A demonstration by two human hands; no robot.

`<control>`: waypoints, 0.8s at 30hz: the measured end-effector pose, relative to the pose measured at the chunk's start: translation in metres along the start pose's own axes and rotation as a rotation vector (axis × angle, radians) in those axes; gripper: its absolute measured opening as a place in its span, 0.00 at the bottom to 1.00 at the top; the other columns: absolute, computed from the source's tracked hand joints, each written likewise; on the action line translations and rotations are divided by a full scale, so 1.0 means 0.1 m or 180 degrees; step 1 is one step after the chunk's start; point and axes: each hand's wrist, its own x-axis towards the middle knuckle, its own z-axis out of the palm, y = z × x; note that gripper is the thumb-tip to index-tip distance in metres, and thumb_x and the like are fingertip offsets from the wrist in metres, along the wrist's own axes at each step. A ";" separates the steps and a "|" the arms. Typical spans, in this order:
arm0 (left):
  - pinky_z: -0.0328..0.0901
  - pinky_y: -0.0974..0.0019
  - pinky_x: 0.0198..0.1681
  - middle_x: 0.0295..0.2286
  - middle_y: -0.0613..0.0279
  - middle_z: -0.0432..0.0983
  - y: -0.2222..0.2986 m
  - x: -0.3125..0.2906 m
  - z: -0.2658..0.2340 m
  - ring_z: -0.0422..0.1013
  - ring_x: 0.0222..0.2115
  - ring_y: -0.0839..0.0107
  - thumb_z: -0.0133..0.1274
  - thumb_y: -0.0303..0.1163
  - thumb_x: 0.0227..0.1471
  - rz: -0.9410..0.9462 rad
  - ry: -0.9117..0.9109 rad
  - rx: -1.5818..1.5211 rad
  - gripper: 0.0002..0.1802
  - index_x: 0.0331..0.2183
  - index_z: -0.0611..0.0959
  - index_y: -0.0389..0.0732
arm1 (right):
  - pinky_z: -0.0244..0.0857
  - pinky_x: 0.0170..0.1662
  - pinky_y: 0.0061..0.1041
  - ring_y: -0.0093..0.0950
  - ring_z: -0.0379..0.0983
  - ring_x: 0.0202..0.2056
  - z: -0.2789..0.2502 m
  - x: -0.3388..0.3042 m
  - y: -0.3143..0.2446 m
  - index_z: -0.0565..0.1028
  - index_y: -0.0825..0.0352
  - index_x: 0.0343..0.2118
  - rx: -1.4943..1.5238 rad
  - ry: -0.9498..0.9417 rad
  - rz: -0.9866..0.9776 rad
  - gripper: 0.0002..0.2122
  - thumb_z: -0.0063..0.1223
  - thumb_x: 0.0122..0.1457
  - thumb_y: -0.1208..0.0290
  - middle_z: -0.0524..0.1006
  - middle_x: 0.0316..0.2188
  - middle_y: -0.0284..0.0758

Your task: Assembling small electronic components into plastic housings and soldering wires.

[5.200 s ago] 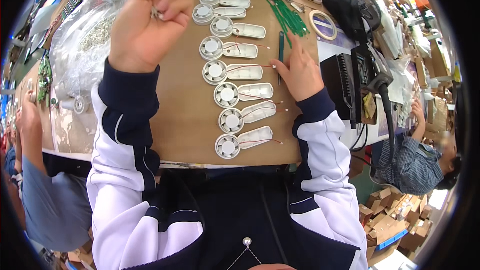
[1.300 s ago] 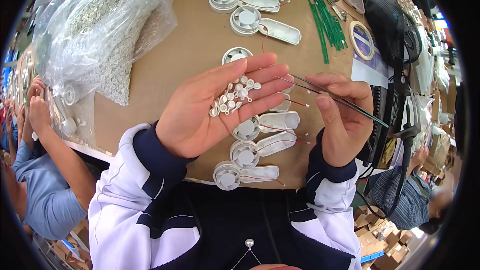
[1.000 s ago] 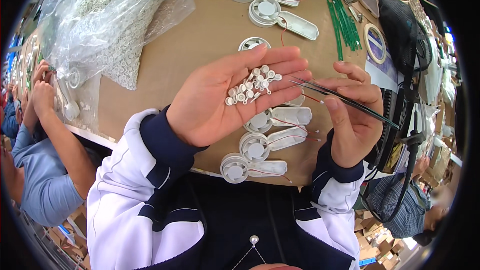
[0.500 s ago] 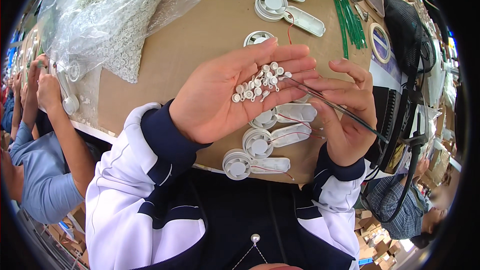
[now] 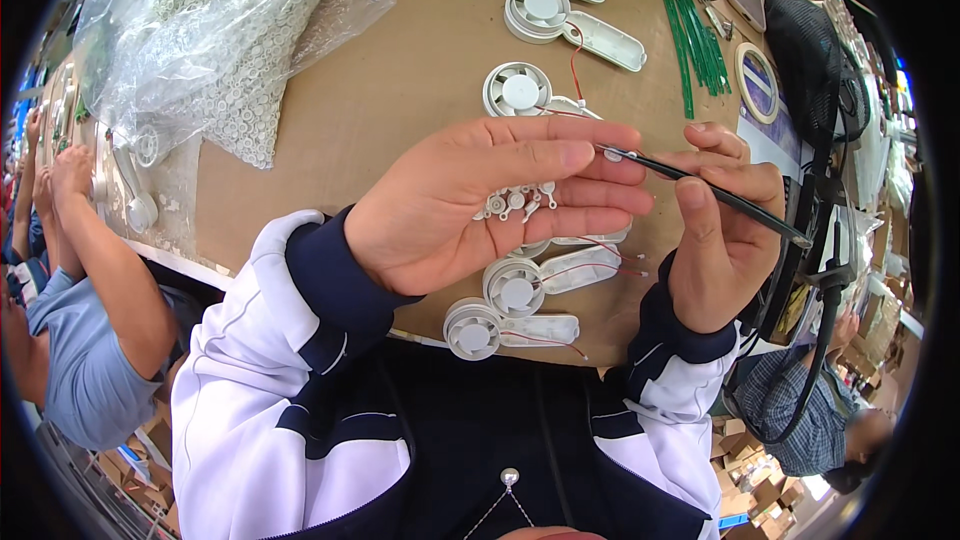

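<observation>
My left hand [image 5: 425,195] lies palm up over the bench, cradling several small white plastic caps with ring tabs [image 5: 514,201]. Its thumb is bent over the palm and hides part of the pile. My right hand [image 5: 722,250] is closed on dark tweezers [image 5: 735,202]. At the tweezers' tip, beside my left fingertips, is a single white cap [image 5: 613,155]. Beneath and around the hands stand white mini fan bodies with handle shells and red wires, such as one fan [image 5: 519,92] just beyond my left fingers and another fan [image 5: 472,330] near the bench edge.
A clear plastic bag [image 5: 330,0] full of small white parts lies at the far left. Green wires [image 5: 692,40], a tape roll [image 5: 760,83] and a black mesh object [image 5: 803,65] are at the right. A co-worker's arm [image 5: 115,260] reaches in at the left.
My left thumb has folded inward over the caps. The tweezers have risen from the pile to my left fingertips with one cap at their tip, and my right hand has shifted right.
</observation>
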 end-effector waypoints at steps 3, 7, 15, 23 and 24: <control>0.69 0.65 0.53 0.44 0.48 0.74 0.00 -0.02 -0.02 0.74 0.46 0.60 0.45 0.28 0.62 0.0050 0.0182 0.0025 0.21 0.54 0.70 0.28 | 0.61 0.53 0.35 0.37 0.69 0.46 0.02 0.01 -0.01 0.72 0.65 0.34 0.0092 0.0057 0.0027 0.11 0.58 0.48 0.85 0.81 0.32 0.44; 0.71 0.68 0.49 0.40 0.51 0.76 0.02 -0.01 -0.02 0.76 0.41 0.63 0.47 0.26 0.60 0.0133 0.0430 0.0099 0.20 0.53 0.73 0.29 | 0.62 0.52 0.34 0.36 0.69 0.45 0.02 0.01 -0.01 0.72 0.65 0.34 0.0187 0.0092 -0.0123 0.11 0.58 0.48 0.85 0.81 0.33 0.44; 0.72 0.71 0.45 0.37 0.53 0.77 0.00 -0.01 -0.03 0.76 0.39 0.65 0.49 0.25 0.59 0.0372 0.0694 0.0530 0.18 0.50 0.76 0.29 | 0.64 0.49 0.33 0.35 0.70 0.43 -0.01 0.04 -0.03 0.73 0.65 0.35 -0.0638 -0.0516 -0.0794 0.13 0.60 0.47 0.85 0.81 0.34 0.42; 0.72 0.73 0.41 0.34 0.56 0.76 0.01 -0.02 -0.05 0.76 0.35 0.69 0.49 0.26 0.59 0.0387 0.0696 0.0409 0.17 0.49 0.77 0.29 | 0.67 0.44 0.31 0.35 0.74 0.38 0.00 0.03 -0.08 0.73 0.65 0.34 -0.0845 -0.0590 -0.0991 0.14 0.63 0.45 0.86 0.81 0.35 0.42; 0.72 0.73 0.41 0.34 0.56 0.76 0.01 -0.02 -0.05 0.76 0.35 0.70 0.49 0.26 0.59 0.0394 0.0710 0.0408 0.17 0.48 0.77 0.29 | 0.68 0.43 0.31 0.35 0.74 0.37 0.00 0.03 -0.09 0.73 0.66 0.34 -0.0828 -0.0597 -0.1005 0.14 0.63 0.45 0.86 0.81 0.35 0.43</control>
